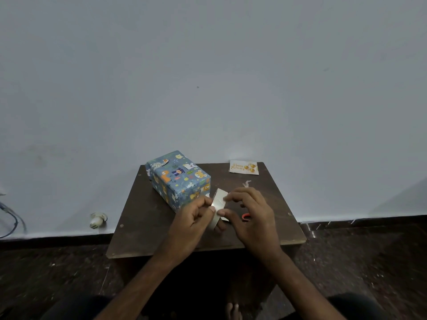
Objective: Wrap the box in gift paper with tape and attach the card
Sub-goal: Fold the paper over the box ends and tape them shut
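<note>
Plain room of a home, judged from: small dark wooden table (143,227) standing against bare pale wall (208,65); black skirting (46,242) above dark speckled stone floor (57,262); loose light bulb (98,220) lying at wall foot, left of table; blue cables (13,218) farther left.

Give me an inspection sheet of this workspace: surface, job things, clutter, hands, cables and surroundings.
Surface: small dark table, scuffed, set against the wall.
Job's things: box covered in blue animal gift paper, at the table's back left; birthday card lying loose at the back right corner, not attached; strip of tape held near the box.
Clutter: pale scrap in front of the card; red-handled tool, probably scissors, mostly hidden under the right hand.
Hands: left hand and right hand both pinch the strip of tape.
Cables: blue cable by the wall, far left.
Surroundings: plain pale wall; dark floor; white bulb-like object at the wall's foot.
</note>
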